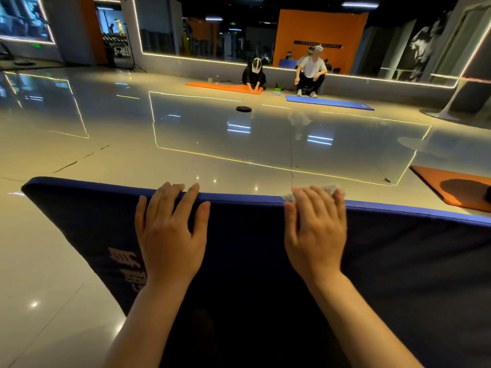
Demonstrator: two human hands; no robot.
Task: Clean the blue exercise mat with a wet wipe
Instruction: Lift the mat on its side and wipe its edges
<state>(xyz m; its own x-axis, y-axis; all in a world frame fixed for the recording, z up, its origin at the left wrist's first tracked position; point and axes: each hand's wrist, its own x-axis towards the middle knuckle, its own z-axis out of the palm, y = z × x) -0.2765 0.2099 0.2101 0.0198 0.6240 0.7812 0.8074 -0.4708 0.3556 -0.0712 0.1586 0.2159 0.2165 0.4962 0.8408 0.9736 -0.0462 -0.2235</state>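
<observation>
Blue mat (265,261) dark, bright far edge; left hand (171,235) flat, fingers straight; right hand (316,232) pressed white wipe (330,189) flat.

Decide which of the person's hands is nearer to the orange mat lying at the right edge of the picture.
Right. The right hand presses a wet wipe on the blue mat's far edge, closer to the orange mat; the left hand lies farther away.
</observation>
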